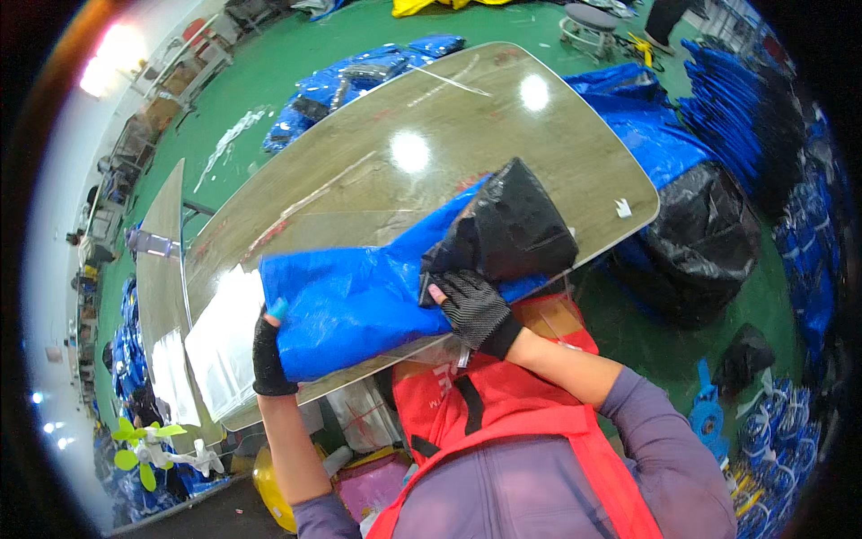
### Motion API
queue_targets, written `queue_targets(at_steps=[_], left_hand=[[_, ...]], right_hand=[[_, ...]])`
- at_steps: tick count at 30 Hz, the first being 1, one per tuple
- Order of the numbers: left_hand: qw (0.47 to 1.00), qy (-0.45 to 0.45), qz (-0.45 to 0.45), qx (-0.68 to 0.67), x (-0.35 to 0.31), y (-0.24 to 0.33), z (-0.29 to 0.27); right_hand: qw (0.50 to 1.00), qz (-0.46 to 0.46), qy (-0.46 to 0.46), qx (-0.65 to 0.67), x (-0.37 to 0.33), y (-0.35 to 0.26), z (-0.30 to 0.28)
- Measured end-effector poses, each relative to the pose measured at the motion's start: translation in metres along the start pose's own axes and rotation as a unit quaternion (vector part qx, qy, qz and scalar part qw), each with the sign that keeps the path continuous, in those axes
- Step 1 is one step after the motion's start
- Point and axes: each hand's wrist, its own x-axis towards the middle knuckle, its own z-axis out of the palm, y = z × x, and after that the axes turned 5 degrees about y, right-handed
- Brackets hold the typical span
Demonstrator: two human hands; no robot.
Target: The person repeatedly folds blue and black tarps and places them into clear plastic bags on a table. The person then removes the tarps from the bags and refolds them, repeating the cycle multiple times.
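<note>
A folded blue woven plastic sheet [350, 310] lies along the near side of the table, joined or overlapped by a black plastic part [516, 220] at its right end. My left hand [269, 355], in a dark fingerless glove, is closed on the blue sheet's left edge. A light blue covering shows on its thumb tip, on top of the sheet. My right hand [473, 308], in a black-and-white patterned glove, is closed on the near edge of the black part. Its fingertips blend into the black plastic. White plastic film [222, 346] lies beside my left hand.
The wood-patterned table [359, 193] has a rounded far edge. Blue bundles [337, 85] lie on the green floor beyond it. Black and blue sacking [696, 238] bulges past the right edge. A small green fan [144, 449] is at the lower left; a stool [588, 22] stands far off.
</note>
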Motion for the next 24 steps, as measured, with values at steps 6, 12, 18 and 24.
queue_targets(at_steps=[6,12,18,24], left_hand=[[0.725,-0.26,0.411,0.487,0.026,-0.051,0.178],[0.483,-0.378,0.472,0.633,0.051,-0.09,0.217],[0.46,-0.418,0.501,0.602,0.071,-0.1,0.232],[0.48,-0.426,0.497,0.584,0.074,-0.108,0.223]], right_hand=[[0.988,0.054,0.025,0.143,-0.019,0.017,0.012],[0.871,0.178,-0.121,0.441,-0.034,0.03,0.042],[0.948,0.212,-0.23,0.062,-0.012,-0.01,-0.021],[0.995,0.095,0.03,0.022,0.01,0.022,-0.139]])
